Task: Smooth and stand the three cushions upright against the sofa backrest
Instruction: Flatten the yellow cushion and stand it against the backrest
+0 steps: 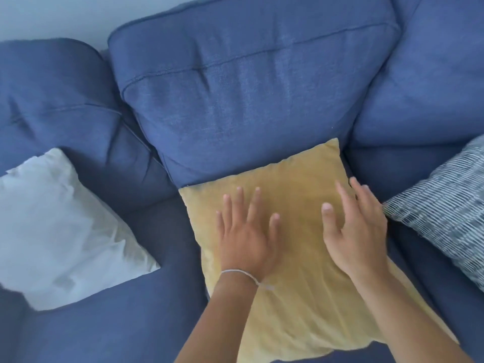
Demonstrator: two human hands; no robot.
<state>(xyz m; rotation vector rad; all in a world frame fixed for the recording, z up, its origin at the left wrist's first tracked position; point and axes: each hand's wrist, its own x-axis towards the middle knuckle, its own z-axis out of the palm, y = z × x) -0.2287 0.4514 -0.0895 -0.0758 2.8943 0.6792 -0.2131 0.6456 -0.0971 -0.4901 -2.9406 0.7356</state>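
A mustard-yellow cushion (pixel 293 292) lies flat on the blue sofa seat, its far edge touching the middle backrest pad (pixel 248 100). My left hand (pixel 246 237) rests flat on its left half, fingers spread. My right hand (pixel 353 231) lies open on its right half, fingers near the right edge. A white cushion (pixel 57 226) lies flat on the seat at the left. A blue-and-white patterned cushion (pixel 445 208) lies tilted at the right edge, partly cut off by the frame.
The blue sofa fills the view, with three backrest pads side by side and the seat (pixel 131 323) below them. A pale wall (pixel 65 14) shows above the backrest at the top left.
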